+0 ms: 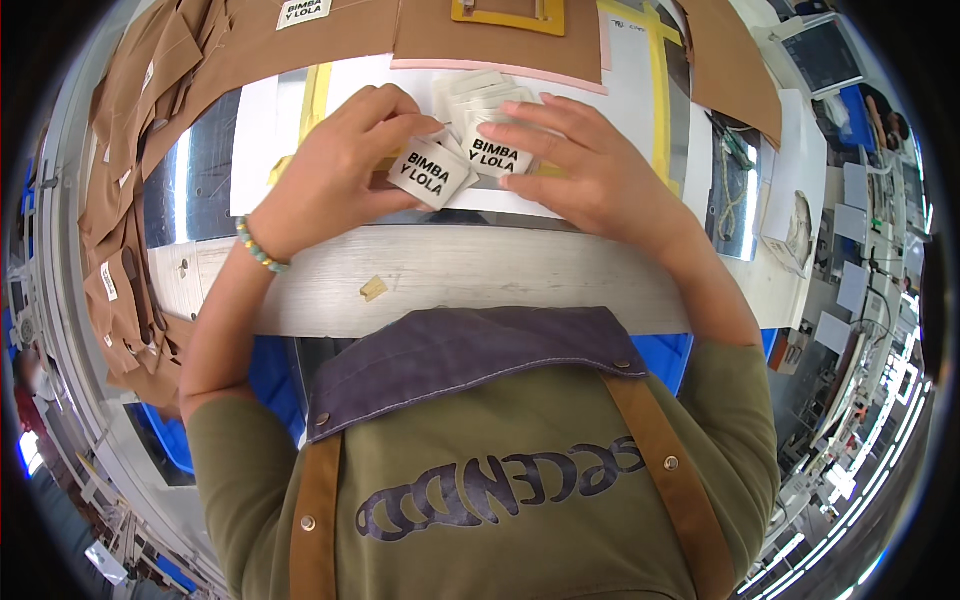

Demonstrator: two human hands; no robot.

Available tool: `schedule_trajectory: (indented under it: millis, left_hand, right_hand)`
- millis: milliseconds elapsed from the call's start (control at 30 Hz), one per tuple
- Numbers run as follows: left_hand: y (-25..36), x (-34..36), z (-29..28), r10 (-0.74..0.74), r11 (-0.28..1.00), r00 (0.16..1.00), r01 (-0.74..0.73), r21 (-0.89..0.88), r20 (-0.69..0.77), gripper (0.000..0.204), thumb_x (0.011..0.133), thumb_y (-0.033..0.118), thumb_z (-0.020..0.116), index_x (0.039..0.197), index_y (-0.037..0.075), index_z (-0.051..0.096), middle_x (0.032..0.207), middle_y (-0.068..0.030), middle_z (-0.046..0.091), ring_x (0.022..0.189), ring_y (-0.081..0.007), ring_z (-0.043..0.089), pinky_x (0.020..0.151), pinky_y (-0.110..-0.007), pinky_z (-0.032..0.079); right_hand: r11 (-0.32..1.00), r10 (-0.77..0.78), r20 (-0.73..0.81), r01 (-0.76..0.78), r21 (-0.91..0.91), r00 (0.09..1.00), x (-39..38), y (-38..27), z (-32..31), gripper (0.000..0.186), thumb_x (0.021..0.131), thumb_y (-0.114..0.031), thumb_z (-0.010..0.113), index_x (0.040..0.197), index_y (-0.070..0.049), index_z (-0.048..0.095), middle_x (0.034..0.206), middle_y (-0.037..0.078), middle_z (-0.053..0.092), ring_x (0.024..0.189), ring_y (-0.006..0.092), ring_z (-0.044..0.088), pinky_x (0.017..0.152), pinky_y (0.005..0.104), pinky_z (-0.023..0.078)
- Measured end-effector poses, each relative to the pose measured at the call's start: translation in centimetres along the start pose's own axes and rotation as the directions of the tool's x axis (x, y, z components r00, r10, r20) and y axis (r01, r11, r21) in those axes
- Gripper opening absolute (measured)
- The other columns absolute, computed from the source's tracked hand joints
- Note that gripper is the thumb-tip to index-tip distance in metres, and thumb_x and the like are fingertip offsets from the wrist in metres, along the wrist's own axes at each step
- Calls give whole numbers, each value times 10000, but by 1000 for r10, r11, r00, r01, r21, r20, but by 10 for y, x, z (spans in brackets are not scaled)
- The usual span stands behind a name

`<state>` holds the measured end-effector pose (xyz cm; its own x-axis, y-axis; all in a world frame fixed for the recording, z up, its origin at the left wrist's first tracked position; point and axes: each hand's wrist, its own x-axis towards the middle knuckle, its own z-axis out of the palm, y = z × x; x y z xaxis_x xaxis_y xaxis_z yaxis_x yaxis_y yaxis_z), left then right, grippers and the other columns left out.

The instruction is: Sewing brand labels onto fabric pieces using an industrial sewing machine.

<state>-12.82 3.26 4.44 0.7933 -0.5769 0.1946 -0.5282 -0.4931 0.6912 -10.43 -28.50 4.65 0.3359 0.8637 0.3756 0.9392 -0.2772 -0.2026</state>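
Note:
Small square white labels with black print are between my two hands at the far side of the table. My left hand point(345, 165) pinches a few of the labels point(427, 175), fanned slightly and tilted, thumb and fingers at their edges. Beside them, my right hand point(590, 165) has its thumb and index finger at the edges of a thicker stack of labels point(497, 157); its other fingers are more extended. More loose labels point(470, 85) lie spread at the back of this stack. Beneath the hands is a white sheet point(375, 85) with yellow tape strips point(317, 95).
Brown fabric pieces point(160, 75) are heaped along the left and back, some bearing white labels. A yellow frame point(510, 14) lies on a brown panel point(430, 35). Small cutters point(735, 145) with cord lie at right. A tan scrap point(373, 289) rests on the near wooden edge point(460, 265).

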Motion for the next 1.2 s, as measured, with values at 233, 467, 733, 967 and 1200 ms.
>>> schedule_trajectory:
  millis: [233,467,733,967,1200]
  left_hand:
    - [14,24,47,20,973,978,29,231,-208,637,680,379,1000,1108,56,656,1055,-79,617,954,-296,660,769,-409,575]
    - [20,30,53,82,958,957,1,287,-277,618,709,372,1002,1106,42,662,991,-70,600,840,-250,656,732,-380,568]
    - [19,23,39,59,960,962,18,278,-266,562,713,296,983,1093,66,639,1046,-79,606,962,-298,657,780,-414,566]
    - [14,16,31,0,982,966,49,181,-259,567,701,267,996,1085,55,637,1044,-76,619,938,-301,650,787,-424,555]
    - [14,19,36,2,976,962,58,211,-273,595,684,293,1005,1077,47,631,1028,-84,612,921,-302,647,769,-416,547]
  right_hand:
    - [988,138,-1,-138,-71,990,-3,26,-27,137,906,-130,793,1040,-102,808,1496,33,673,1430,302,576,1139,462,501]
    - [972,223,-167,-207,110,960,5,0,-6,308,861,-215,870,1140,-110,791,1352,46,725,1242,309,666,1013,430,549]
    - [976,210,-127,-200,84,969,23,-14,9,445,830,-205,880,1250,-126,756,1145,27,722,1055,262,674,862,412,545]
    - [958,265,-200,-235,163,943,27,-9,11,348,870,-138,846,1211,-104,781,1083,48,723,978,285,681,829,410,559]
    - [740,482,-18,-396,544,876,45,-9,-1,198,949,-92,792,1138,-35,806,971,67,750,897,204,704,800,336,558]
